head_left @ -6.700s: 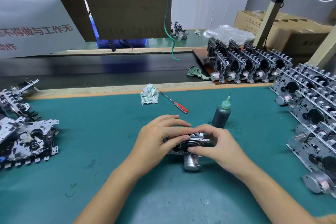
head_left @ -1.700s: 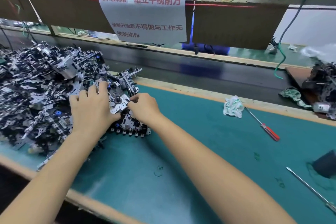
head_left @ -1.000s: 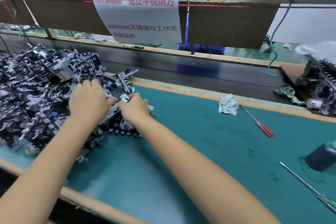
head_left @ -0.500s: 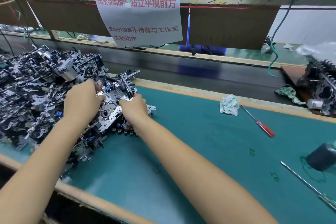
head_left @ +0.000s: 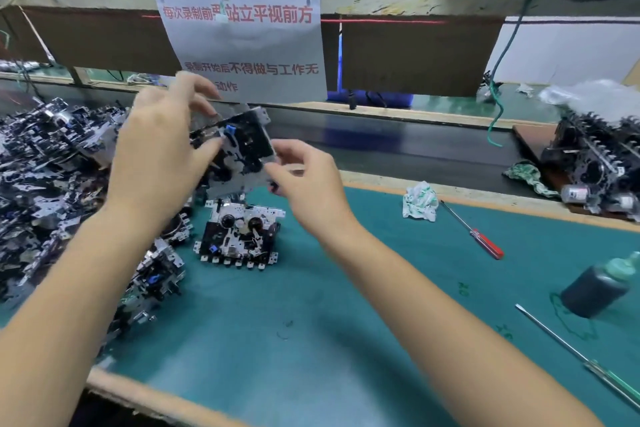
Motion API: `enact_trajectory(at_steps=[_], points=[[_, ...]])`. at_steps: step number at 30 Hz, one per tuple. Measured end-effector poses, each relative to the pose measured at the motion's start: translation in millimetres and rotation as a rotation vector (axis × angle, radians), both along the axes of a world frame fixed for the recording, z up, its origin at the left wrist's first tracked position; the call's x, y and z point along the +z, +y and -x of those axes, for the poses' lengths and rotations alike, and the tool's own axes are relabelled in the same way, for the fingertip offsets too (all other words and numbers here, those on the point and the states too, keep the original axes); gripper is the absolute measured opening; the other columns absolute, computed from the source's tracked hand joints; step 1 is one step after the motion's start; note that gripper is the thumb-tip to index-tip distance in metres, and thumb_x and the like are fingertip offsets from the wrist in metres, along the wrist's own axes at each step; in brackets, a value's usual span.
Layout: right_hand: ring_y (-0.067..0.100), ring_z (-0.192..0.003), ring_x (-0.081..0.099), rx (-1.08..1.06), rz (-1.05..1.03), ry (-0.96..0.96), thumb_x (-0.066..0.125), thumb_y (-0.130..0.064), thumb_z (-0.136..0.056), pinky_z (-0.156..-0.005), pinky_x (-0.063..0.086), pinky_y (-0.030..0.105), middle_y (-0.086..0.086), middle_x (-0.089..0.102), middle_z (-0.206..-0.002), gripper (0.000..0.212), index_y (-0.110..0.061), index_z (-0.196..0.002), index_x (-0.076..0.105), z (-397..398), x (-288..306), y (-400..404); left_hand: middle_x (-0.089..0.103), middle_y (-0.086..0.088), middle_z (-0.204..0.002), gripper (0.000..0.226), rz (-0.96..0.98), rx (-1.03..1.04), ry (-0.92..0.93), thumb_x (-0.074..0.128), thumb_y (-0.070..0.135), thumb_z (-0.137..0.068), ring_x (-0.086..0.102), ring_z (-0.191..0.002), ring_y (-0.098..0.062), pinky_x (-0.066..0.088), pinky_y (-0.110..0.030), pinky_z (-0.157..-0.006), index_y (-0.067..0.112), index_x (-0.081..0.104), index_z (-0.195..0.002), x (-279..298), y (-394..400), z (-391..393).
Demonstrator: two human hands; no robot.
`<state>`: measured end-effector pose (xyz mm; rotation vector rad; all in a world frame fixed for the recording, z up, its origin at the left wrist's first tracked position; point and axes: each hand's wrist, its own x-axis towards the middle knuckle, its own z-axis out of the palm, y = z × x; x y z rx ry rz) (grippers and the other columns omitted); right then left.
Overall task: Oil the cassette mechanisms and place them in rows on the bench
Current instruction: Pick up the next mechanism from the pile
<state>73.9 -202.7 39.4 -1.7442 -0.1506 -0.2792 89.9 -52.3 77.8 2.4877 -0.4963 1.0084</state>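
We hold one cassette mechanism [head_left: 239, 149] up in the air above the counter [head_left: 311, 315], between both hands. Our left hand [head_left: 162, 149] has its grip around the mechanism's left side, thumb pressed on the near face and fingers curled over the top edge. Our right hand [head_left: 308, 180] pinches the lower right corner between thumb and fingers. The mechanism is tilted, its flat plate facing us and its long axis running from lower left up to upper right; a small blue part shows near its upper middle.

Directly below it a second mechanism [head_left: 240, 236] lies flat on the green mat, its row of key tabs pointing toward us. To the left a heap of mechanisms [head_left: 52, 177] covers the counter's end.

Further right on the mat lie a crumpled rag [head_left: 419, 201], a red-handled screwdriver [head_left: 474, 232], a dark oil bottle [head_left: 599, 288] standing tilted in the picture, and a long thin metal tool [head_left: 568, 347]. At the far right, finished mechanisms stand in rows [head_left: 595, 163]. A paper sign with red characters [head_left: 242, 45] hangs from a wooden beam behind a dark conveyor belt [head_left: 398, 146].
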Motion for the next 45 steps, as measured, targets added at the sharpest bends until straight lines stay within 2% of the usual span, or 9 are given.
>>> enact_trajectory(at_steps=[5,12,15,19,24,28,33,40,45], points=[[0.007,-0.066,0.059,0.04,-0.018,0.029,0.056,0.003,-0.089,-0.066,0.06,0.032,-0.002,0.066,-0.085,0.023,-0.017,-0.087,0.068,50,-26,-90,0.06,0.007,-0.089,0.046,-0.243,-0.303,0.101,0.075,0.014,-0.076,0.044,-0.093,-0.019,0.04,-0.036,-0.08,0.019,0.05,-0.115,-6,-69,15],[0.01,-0.075,0.066,-0.192,0.109,0.089,0.059,0.002,-0.087,-0.074,0.058,0.028,-0.01,0.068,-0.09,0.03,-0.026,-0.087,0.069,119,-63,-201,0.056,-0.001,-0.096,0.039,-0.216,-0.694,0.22,0.073,0.014,-0.08,0.048,-0.093,-0.021,0.03,-0.023,-0.075,0.015,0.056,-0.114,-52,-169,49],[0.008,-0.084,0.064,-0.283,0.162,0.057,0.061,0.009,-0.084,-0.081,0.05,0.019,0.003,0.067,-0.091,0.035,-0.025,-0.086,0.069,133,-71,-228,0.06,-0.01,-0.088,0.028,-0.258,-0.73,0.11,0.072,0.002,-0.073,0.056,-0.08,-0.029,0.038,-0.028,-0.071,0.006,0.066,-0.1,-64,-204,69],[-0.007,-0.093,0.059,-0.34,0.331,0.047,0.057,0.026,-0.073,-0.082,0.044,0.009,-0.01,0.066,-0.096,0.061,-0.033,-0.086,0.068,149,-88,-244,0.061,-0.005,-0.07,0.01,-0.333,-0.724,-0.219,0.069,0.0,-0.077,0.054,-0.058,-0.024,0.046,-0.032,-0.053,0.008,0.072,-0.082,-102,-227,96],[0.0,-0.103,0.053,-0.349,0.714,0.028,0.053,0.027,-0.061,-0.09,0.036,0.004,-0.015,0.058,-0.109,0.069,-0.018,-0.111,0.067,166,-108,-254,0.061,-0.003,-0.067,0.017,-0.31,-0.782,-0.351,0.047,0.003,-0.094,0.052,-0.055,-0.021,0.044,-0.029,-0.051,0.007,0.063,-0.092,-138,-228,114],[-0.003,-0.101,0.052,-0.34,0.756,0.061,0.06,0.018,-0.072,-0.087,0.034,0.003,-0.015,0.056,-0.109,0.058,-0.019,-0.116,0.065,171,-114,-250,0.058,0.002,-0.067,0.009,-0.307,-0.869,-0.378,0.06,0.014,-0.09,0.052,-0.058,-0.018,0.046,-0.026,-0.058,0.017,0.067,-0.086,-158,-229,119],[0.024,-0.087,0.065,-0.432,0.892,0.047,0.064,0.02,-0.072,-0.079,0.042,0.021,0.002,0.068,-0.094,0.043,-0.009,-0.103,0.07,171,-119,-258,0.062,0.004,-0.081,0.006,-0.327,-0.933,-0.243,0.065,0.024,-0.087,0.057,-0.073,-0.017,0.047,-0.029,-0.073,0.024,0.07,-0.086,-163,-231,116],[0.022,-0.092,0.062,-0.434,0.871,0.105,0.06,0.017,-0.078,-0.081,0.038,0.016,-0.001,0.068,-0.095,0.04,-0.012,-0.104,0.07,172,-122,-263,0.019,0.016,-0.147,0.108,-0.228,-1.03,0.449,0.074,0.073,-0.052,0.021,-0.138,-0.004,0.014,-0.02,-0.114,0.044,0.022,-0.142,-154,-201,82],[0.016,-0.095,0.059,-0.441,0.847,0.15,0.057,0.013,-0.082,-0.081,0.034,0.011,-0.006,0.066,-0.097,0.039,-0.016,-0.106,0.068,174,-123,-263,0.018,0.038,-0.139,0.114,-0.207,-1.036,0.697,0.079,0.068,-0.053,0.023,-0.133,0.009,0.022,-0.016,-0.11,0.061,0.004,-0.139,-157,-195,68]])
